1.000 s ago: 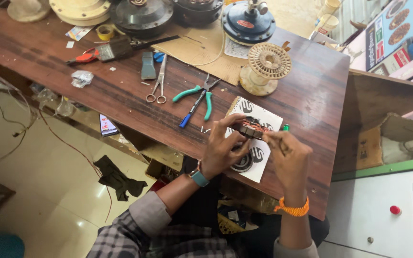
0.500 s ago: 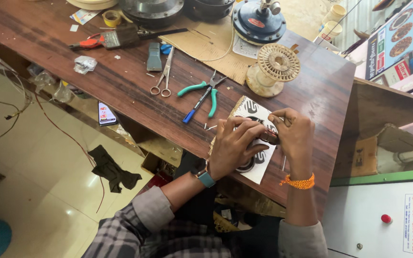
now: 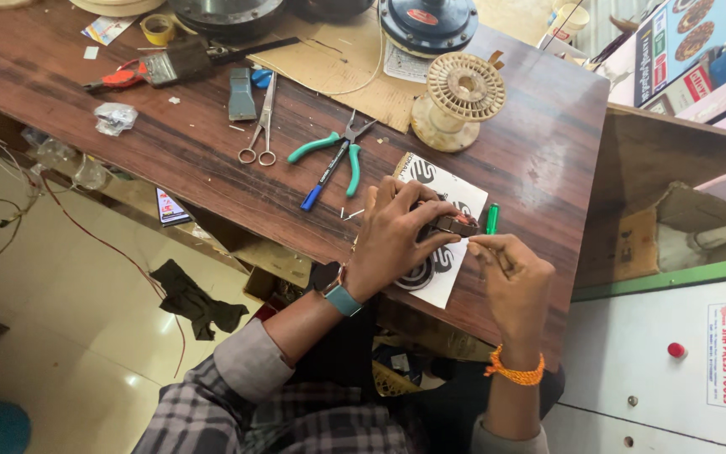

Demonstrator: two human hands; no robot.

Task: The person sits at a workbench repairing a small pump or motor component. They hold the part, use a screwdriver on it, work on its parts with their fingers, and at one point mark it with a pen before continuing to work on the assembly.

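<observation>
At the bench's [image 3: 539,168] near edge, over the printed paper sheet [image 3: 455,195], the left hand [image 3: 392,240] clamped a small dark wound part [image 3: 451,224] w/ closed fingers while the right hand [image 3: 510,277] pinched something thin, prob. wire, at its side; best kept taut & steady.

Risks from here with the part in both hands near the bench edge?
1. The small part is pinched between the left hand and right hand near the bench edge; a slip could send it to the floor.
2. The paper overhangs that edge, so it may slide off.
3. The green pen beside the hands could get knocked and roll.
</observation>
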